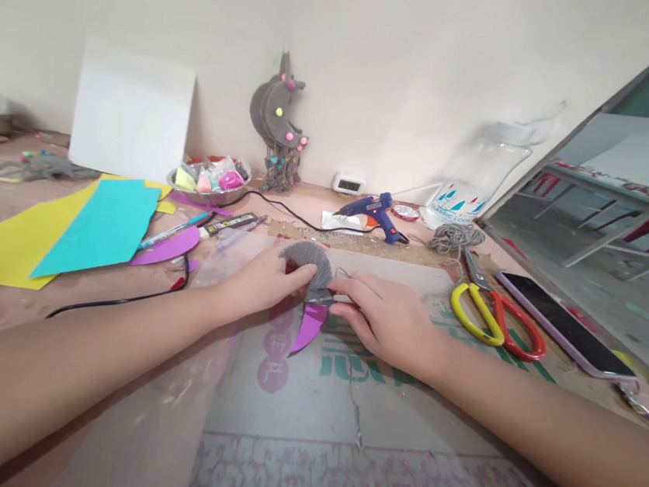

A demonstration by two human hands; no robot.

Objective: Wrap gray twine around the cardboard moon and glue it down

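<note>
Covering the middle of the pinkish table [131, 393], a printed sheet [432, 428] lies under my hands; a pale wall [353, 36] rises at 12 o'clock, another table [628, 196] stands beyond at 2. The near table's edge runs past the phone [567, 322] at 3 o'clock, and bare sheet opens toward 6. My left hand [265, 280] pinches the crescent [318, 282], central: ribbed grey yarn, smooth purple tip pointing to 7. My right hand [389, 317] has fingertips at its 3 o'clock edge; whether they grip, I cannot tell.
</note>
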